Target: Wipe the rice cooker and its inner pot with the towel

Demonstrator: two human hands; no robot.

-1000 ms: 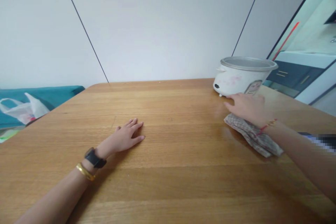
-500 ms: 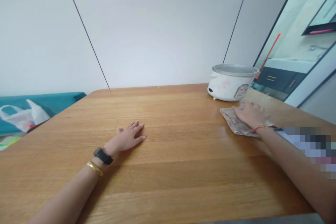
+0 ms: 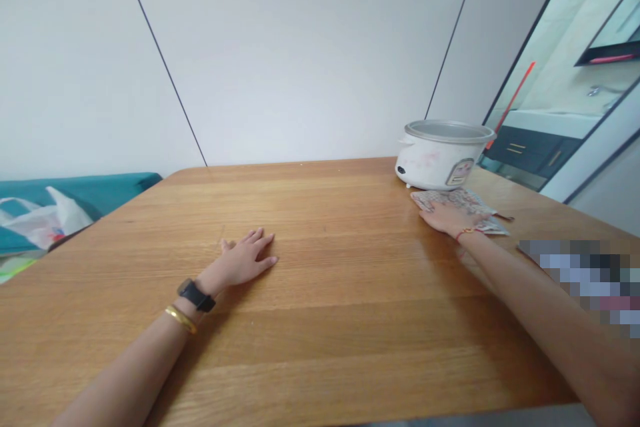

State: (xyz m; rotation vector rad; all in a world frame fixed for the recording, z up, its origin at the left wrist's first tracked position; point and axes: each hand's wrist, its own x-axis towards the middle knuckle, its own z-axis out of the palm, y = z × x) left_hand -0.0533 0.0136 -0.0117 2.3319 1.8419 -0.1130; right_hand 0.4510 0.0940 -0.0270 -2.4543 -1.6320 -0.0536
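My left hand (image 3: 245, 261) lies flat on the wooden table (image 3: 320, 340), fingers spread, holding nothing. On the right, my right hand (image 3: 447, 216) rests palm down with stretched fingers on a patterned cloth (image 3: 469, 200), pressing it against the tabletop. A small strap or loop sticks out from the cloth's right side. Directly behind the cloth stands a white rice cooker (image 3: 430, 163) without a lid, its grey rim uppermost. The cloth's far edge reaches close to the cooker's base; whether they touch I cannot tell.
A flat, pixelated item (image 3: 580, 280) lies at the table's right edge. To the left, a white plastic bag (image 3: 50, 219) sits on a teal seat (image 3: 125, 187). A pale panelled wall (image 3: 300, 53) rises behind the table; a doorway at right shows a sink cabinet (image 3: 530, 150).
My right hand has moved left and slightly away from me with the cloth, which now lies nearer the cooker and shows more of its surface. My left hand has stayed in place.
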